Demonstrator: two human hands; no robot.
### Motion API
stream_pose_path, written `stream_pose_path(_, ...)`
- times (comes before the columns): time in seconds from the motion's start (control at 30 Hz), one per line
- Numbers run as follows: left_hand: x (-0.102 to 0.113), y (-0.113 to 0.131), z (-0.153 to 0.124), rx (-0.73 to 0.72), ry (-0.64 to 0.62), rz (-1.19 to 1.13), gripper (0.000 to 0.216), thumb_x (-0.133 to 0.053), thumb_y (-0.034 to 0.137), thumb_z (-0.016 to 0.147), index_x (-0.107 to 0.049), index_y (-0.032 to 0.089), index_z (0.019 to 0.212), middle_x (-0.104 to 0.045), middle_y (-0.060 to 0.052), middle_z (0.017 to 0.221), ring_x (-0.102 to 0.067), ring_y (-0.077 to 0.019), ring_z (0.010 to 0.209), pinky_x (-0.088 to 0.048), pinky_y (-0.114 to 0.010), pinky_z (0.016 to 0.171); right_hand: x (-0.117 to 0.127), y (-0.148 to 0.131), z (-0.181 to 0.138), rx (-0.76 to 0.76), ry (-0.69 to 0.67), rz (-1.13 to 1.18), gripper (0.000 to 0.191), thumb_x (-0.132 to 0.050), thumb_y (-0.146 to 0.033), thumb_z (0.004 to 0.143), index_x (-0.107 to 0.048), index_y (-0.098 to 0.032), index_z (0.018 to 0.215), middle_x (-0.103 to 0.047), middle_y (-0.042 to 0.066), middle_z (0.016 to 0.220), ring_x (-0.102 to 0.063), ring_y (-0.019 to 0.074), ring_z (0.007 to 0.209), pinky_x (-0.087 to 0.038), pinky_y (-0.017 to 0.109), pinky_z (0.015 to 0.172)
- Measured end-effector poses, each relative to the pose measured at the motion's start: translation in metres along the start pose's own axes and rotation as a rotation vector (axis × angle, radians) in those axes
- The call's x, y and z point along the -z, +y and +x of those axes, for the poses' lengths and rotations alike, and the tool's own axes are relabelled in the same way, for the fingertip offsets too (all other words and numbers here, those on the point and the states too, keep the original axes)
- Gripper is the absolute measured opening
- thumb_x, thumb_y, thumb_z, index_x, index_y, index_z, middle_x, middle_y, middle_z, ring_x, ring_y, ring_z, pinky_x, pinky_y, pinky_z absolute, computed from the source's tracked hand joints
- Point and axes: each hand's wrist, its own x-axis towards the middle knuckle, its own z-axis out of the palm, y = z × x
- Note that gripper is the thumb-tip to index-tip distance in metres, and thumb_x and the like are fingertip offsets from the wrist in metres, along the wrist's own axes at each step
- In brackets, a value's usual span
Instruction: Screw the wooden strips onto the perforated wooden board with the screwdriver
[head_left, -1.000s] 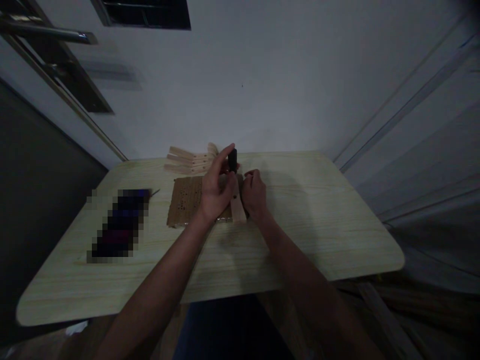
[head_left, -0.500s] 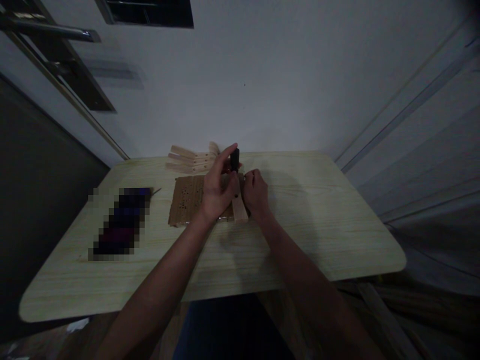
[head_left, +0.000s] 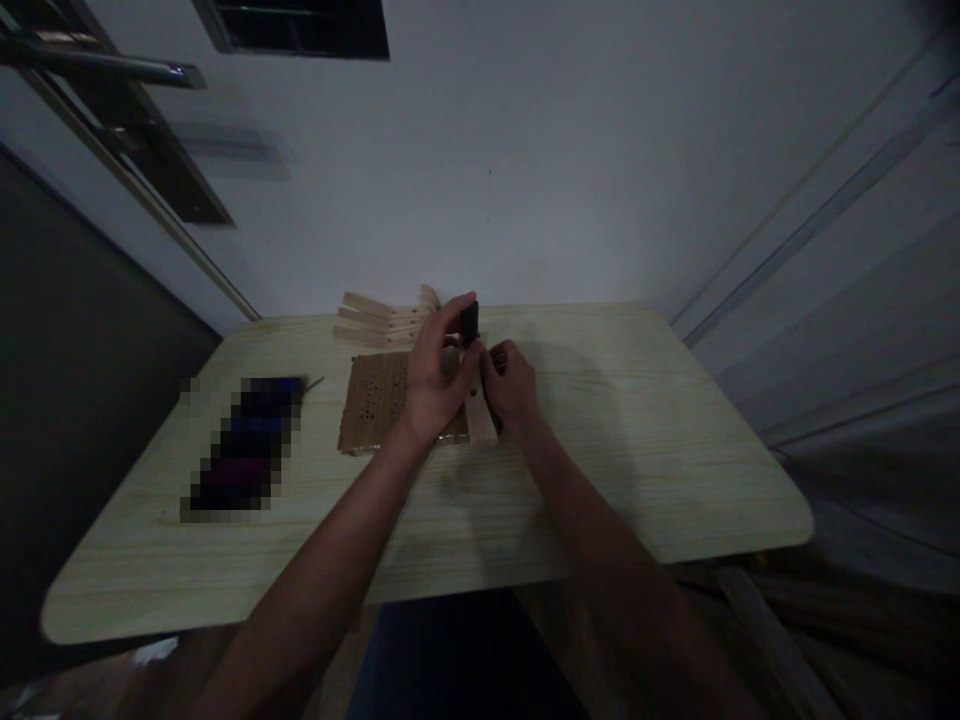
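A short black handle (head_left: 469, 324) stands nearly upright between the index finger and thumb of my left hand (head_left: 435, 375); its lower end is hidden by the fingers. Under it lies a pale wooden piece (head_left: 480, 420) with a dark hole, slanting over the right end of a brown corrugated cardboard slab (head_left: 367, 400). The left thumb rests on the wood. Against the wood's right side is my right hand (head_left: 514, 385), its fingers curled and pinched near the foot of the black handle. What they hold, if anything, is too small to tell.
Several pale wooden pieces (head_left: 375, 325) with dark holes lie fanned at the table's back edge. A blurred dark item (head_left: 251, 440) lies on the left of the light wooden table (head_left: 675, 450), a thin rod beside it. Behind stands a white wall (head_left: 562, 170).
My right hand's fingers have loosened from a tight fist into a pinch beside the wooden piece. The left hand and the black handle stay almost in place.
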Motion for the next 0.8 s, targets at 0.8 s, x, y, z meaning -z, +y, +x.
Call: stream_pose_path(0.8, 0.0008, 0.0004, -0.0002, 0.002, 0.012, 0.004, 0.055, -0.048, 0.048, 0.095, -0.033, 0.030, 0.144, -0.055, -0.008, 0.127, -0.062, -0.0174, 0.100, -0.052, -0.035, 0.091, -0.0062, 0.0032, 0.0013, -0.045, 0.064, -0.122, 0.019, -0.039, -0.023, 0.087, -0.031, -0.025, 0.070, -0.045, -0.001, 0.065, -0.042, 0.0158, 0.060, -0.029, 0.030, 0.060)
